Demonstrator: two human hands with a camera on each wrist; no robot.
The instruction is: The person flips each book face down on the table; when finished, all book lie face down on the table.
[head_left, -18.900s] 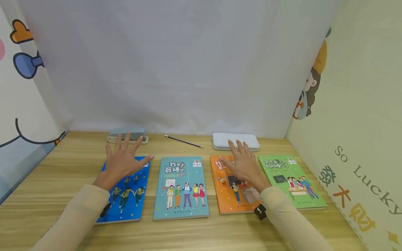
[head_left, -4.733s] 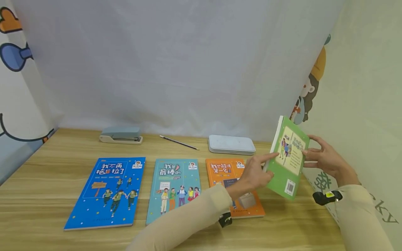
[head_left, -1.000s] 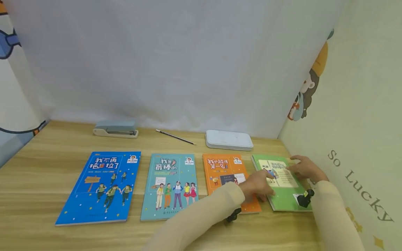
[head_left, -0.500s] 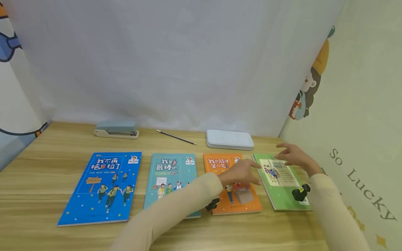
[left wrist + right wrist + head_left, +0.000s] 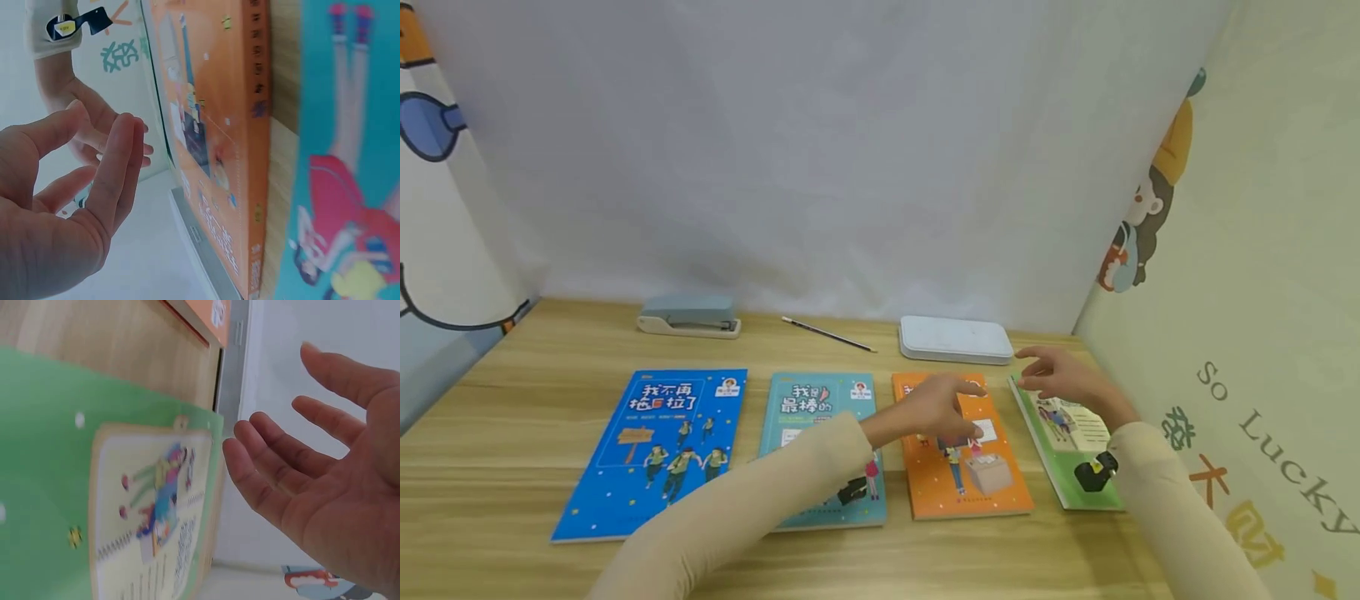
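Head view: four books lay flat in a row on the wooden desk (image 5: 512, 417). Green book (image 5: 1067, 450) sat at the right end, back cover up, close to the right wall panel (image 5: 1262, 292). Right hand (image 5: 1063, 377) hovered over its far edge, fingers straight and slightly spread, holding nothing. Right wrist view showed the palm (image 5: 331, 487) clear of the green cover (image 5: 112, 506), a gap between fingertips and the book's far corner, no contact.

Left hand (image 5: 940, 406) hovered over the upper half of the orange book (image 5: 962, 467), fingers loosely extended, gripping nothing. Left wrist view had the fingers (image 5: 119, 169) off the orange cover (image 5: 219, 125); contact was not visible.

Edges: a narrow strip of bare wood separated orange and green books; they did not touch. Teal book (image 5: 823, 450) lay just left of orange, also with a thin gap. Blue book (image 5: 655, 450) sat well apart on the left, with open desk beyond it. Bare desk ran along the near edge in front of all four books. Behind the row: white case (image 5: 955, 340) just beyond the orange book, pencil (image 5: 827, 334), stapler (image 5: 688, 315) further left, all near the white backdrop.

Hidden: left forearm covered the lower right part of the teal cover; left hand covered most of the orange title; right sleeve and wrist-mounted camera (image 5: 1093, 473) cut off the green book's near right corner. Wrist views were blurred, print unreadable.
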